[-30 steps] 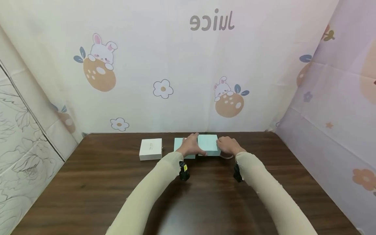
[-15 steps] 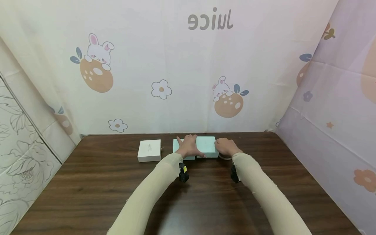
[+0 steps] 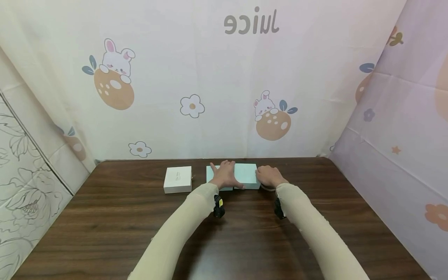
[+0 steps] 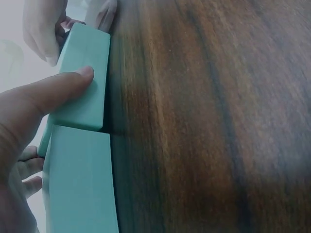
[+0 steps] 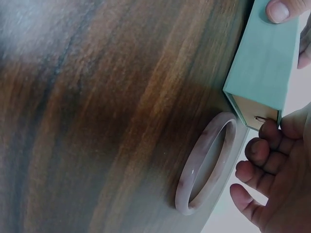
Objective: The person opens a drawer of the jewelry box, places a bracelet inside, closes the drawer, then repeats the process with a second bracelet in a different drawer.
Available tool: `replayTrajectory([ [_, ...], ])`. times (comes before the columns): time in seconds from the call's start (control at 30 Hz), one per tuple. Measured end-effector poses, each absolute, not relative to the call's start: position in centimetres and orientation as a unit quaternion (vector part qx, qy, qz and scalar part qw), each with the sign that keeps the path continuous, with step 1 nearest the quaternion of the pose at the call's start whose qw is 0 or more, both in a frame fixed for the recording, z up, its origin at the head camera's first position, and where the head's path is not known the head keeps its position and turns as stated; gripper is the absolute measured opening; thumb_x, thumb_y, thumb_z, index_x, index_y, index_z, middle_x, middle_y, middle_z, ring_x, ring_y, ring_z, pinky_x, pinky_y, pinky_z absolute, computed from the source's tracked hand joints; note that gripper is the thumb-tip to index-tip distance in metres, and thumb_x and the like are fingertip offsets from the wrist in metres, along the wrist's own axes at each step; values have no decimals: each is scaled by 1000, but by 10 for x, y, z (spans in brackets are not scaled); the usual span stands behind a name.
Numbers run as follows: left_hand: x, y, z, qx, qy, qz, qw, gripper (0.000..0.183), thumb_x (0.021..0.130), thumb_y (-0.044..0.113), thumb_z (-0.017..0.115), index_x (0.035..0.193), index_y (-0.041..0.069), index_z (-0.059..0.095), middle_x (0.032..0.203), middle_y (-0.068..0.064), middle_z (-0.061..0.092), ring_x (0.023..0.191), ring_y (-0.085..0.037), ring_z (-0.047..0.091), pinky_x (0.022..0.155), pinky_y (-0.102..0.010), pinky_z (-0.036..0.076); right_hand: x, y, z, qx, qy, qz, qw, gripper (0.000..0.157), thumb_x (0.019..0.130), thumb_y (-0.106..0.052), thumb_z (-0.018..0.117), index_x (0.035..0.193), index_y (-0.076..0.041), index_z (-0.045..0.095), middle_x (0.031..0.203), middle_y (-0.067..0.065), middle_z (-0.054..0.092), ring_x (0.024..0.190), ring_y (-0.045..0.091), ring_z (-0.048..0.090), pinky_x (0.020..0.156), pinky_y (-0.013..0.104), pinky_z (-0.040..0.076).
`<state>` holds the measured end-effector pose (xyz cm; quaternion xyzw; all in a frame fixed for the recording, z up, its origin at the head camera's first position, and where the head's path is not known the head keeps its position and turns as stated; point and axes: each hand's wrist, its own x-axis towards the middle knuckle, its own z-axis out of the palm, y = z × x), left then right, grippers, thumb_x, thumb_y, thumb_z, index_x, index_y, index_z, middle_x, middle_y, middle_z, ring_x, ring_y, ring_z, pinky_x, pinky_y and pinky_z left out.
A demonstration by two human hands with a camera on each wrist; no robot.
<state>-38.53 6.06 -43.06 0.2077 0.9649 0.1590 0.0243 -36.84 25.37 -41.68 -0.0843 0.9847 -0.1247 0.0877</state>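
Observation:
A teal drawer box lies near the back edge of the table. My left hand grips it, thumb on the front face and other fingers behind. In the right wrist view, the box's tan recessed end bears a small pull loop. My right hand is at that end, its curled fingertips pinching at the loop. Below them lies a pinkish, marbled bangle on the table. A second teal box adjoins the gripped one on the left, partly hidden by my left hand in the head view.
To the left stands a white box with faint lettering and a small tab on its right side. The dark wood table reaches toward me. A printed cloth hangs behind it, with further cloth at both sides.
The head view has shifted slightly. Both hands keep their places at the teal drawer box, and the boxes show no clear movement.

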Motion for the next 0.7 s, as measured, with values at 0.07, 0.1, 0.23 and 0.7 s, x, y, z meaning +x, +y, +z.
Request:
replayTrajectory([
  [0.07,-386,61,-431,209,966,148,22,104,64,63,78,145,10,39,143,-6,43,137,-25,28,101,-70,6,-370,254,-418,-85,986,-120,85,38,103,-18,26,80,-9,55,74,8,51,72,24,49,74,42,37],
  [0.1,-386,61,-431,210,967,142,21,104,64,64,77,144,10,40,143,-6,44,136,-25,29,101,-70,6,-370,254,-418,-85,986,-118,84,38,103,-18,27,81,-9,55,74,8,51,73,24,49,74,42,37],
  [0.23,-386,62,-430,210,971,114,21,104,64,67,75,144,11,40,142,-5,44,135,-26,32,101,-71,6,-370,253,-418,-88,987,-112,80,37,103,-18,27,80,-9,55,74,8,52,73,25,50,74,43,38],
  [0.7,-383,62,-422,222,970,92,38,103,67,65,75,146,11,37,144,-8,40,137,-27,26,101,-70,10,-368,250,-417,-83,993,-43,69,42,103,-19,26,88,-7,63,90,13,64,87,29,59,84,52,39],
])
